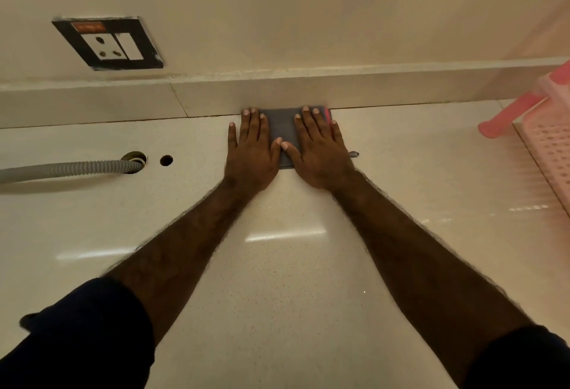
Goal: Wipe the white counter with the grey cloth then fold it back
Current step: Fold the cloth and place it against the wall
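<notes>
Grey and folded into a small flat rectangle, the cloth lies on the glossy white speckled stone counter, its far edge right up against the low backsplash ledge. Both hands press flat on it with fingers spread and nothing gripped: the left hand covers its left part, the right hand its right part, thumbs nearly touching. A grey ribbed hose enters a hole in the counter at left. A pink plastic rack stands at the right edge.
</notes>
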